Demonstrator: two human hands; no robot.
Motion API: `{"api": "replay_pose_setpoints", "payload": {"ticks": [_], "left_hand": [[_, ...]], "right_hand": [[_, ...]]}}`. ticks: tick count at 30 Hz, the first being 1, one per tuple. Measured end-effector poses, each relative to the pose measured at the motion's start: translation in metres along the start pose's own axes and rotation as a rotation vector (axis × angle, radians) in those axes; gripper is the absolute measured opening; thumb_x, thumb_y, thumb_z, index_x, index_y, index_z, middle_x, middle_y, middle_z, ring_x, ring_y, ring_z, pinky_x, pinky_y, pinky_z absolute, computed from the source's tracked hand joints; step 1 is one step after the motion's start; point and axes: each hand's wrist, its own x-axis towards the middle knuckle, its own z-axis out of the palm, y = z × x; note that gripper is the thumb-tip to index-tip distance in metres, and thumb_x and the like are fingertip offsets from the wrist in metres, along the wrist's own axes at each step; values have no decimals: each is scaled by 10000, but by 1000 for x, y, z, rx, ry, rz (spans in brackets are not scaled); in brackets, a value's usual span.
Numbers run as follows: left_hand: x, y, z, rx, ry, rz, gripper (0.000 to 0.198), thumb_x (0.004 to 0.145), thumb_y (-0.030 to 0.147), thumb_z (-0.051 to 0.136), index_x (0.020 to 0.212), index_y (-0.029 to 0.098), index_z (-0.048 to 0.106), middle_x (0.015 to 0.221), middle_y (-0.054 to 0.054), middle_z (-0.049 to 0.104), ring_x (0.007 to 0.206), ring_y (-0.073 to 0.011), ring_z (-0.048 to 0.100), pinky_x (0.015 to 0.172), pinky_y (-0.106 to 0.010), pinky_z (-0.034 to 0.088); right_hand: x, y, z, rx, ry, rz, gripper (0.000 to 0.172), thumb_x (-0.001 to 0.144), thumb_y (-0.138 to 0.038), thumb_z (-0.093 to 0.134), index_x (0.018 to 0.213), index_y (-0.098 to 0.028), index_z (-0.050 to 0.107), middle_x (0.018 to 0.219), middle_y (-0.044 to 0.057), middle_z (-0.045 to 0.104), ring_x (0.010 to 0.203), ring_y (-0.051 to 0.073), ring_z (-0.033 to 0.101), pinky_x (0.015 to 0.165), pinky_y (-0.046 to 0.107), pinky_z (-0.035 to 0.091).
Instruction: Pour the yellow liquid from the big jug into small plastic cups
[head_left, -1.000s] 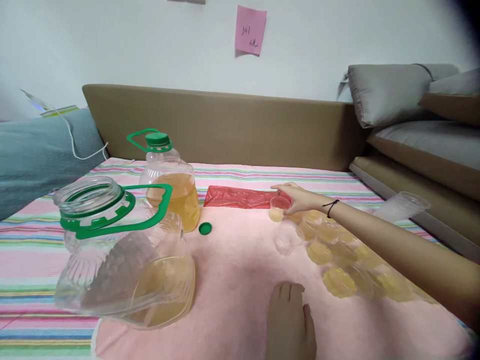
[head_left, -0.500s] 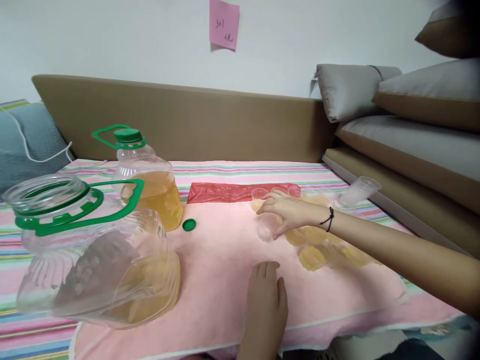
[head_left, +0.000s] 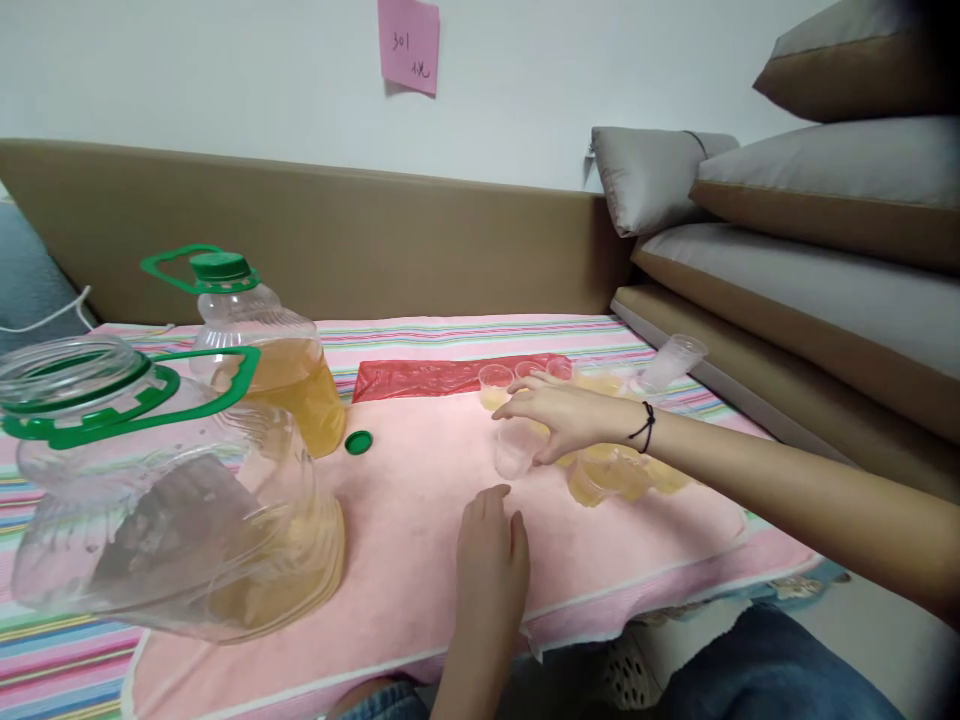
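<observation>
My right hand (head_left: 566,412), a dark cord around its wrist, hovers among clear plastic cups with its fingers spread. Its thumb is beside a clear cup (head_left: 517,450) that looks empty; whether they touch I cannot tell. Below and right of this hand sit several cups of yellow liquid (head_left: 609,475), close together and partly hidden by the forearm. Behind the fingers, a small row of cups (head_left: 496,378) shows its rims. My left hand (head_left: 491,545) rests on the pink cloth (head_left: 405,510), holding nothing, fingers extended and thumb apart.
At left stand a large uncapped jug (head_left: 180,530) and a capped jug (head_left: 277,380), both holding yellow liquid. A green cap (head_left: 358,442) lies on the cloth. Beyond are a red plastic bag (head_left: 420,378) and tilted, nested clear cups (head_left: 675,360). Cushions (head_left: 817,260) are stacked at right.
The view has swung to the right, so everything appears further left. My right hand remains over the cups with fingers spread. My left hand still lies on the cloth.
</observation>
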Motion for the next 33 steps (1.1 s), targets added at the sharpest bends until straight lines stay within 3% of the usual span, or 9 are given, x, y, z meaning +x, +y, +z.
{"api": "replay_pose_setpoints", "payload": {"ticks": [5,12,14,16,19,21,24,26,33], "left_hand": [[5,-7,-2,-36,91,-34,446,821,259,514,1241,116,473,1226,-174,572,1173,-308,530,997,-498,425],[14,-15,19,-139,75,65,993,544,238,777,1389,157,263,1275,-169,546,1195,-322,537,992,-486,433],[16,-16,22,-139,59,58,990,565,218,760,1402,157,236,1238,-160,573,1171,-308,560,985,-476,439],[17,-15,22,-127,36,43,969,592,201,738,1409,154,219,1200,-148,599,1143,-298,582,973,-464,448],[17,-12,20,-115,23,20,968,611,198,731,1414,164,191,1174,-134,624,1120,-295,604,949,-449,463],[16,-9,19,-127,31,17,981,609,211,747,1407,192,178,1183,-125,634,1125,-295,612,932,-443,472],[12,-7,18,-148,59,24,895,606,236,768,1326,235,236,1202,-115,646,1143,-294,615,910,-435,483],[10,-7,18,-136,70,19,758,596,232,774,1192,244,306,1207,-121,650,1136,-296,621,902,-437,485],[8,-10,12,-99,104,20,639,547,202,787,1025,244,367,1124,-95,659,1076,-283,634,889,-430,488]], "right_hand": [[-30,-23,8,79,-14,-31,753,623,-283,768,1338,-227,538,1175,101,649,1240,338,467,924,434,443],[-57,-43,3,170,131,-36,800,627,-403,813,1358,-272,515,1271,75,642,1246,326,504,1015,478,422],[-76,-44,1,264,300,35,733,678,-447,784,1343,-275,527,1335,75,604,1269,312,503,1044,479,405],[-101,-43,12,408,583,184,526,746,-422,741,1229,-262,608,1259,63,651,1183,268,579,1012,438,443],[-134,-43,58,717,1079,596,243,736,-440,737,808,-212,691,814,42,723,793,221,687,780,380,548],[-143,-45,100,903,1204,775,278,744,-478,701,777,-202,691,676,38,704,678,218,687,713,391,563],[-134,-48,150,973,1280,856,335,755,-504,640,862,-190,683,819,99,748,763,246,715,749,437,574],[-117,-50,169,999,1327,903,383,706,-477,671,952,-184,661,969,134,740,847,256,712,787,448,570],[-64,-61,182,960,1467,1069,608,674,-437,705,1194,-153,568,1243,162,617,1119,268,589,985,454,452]]}}
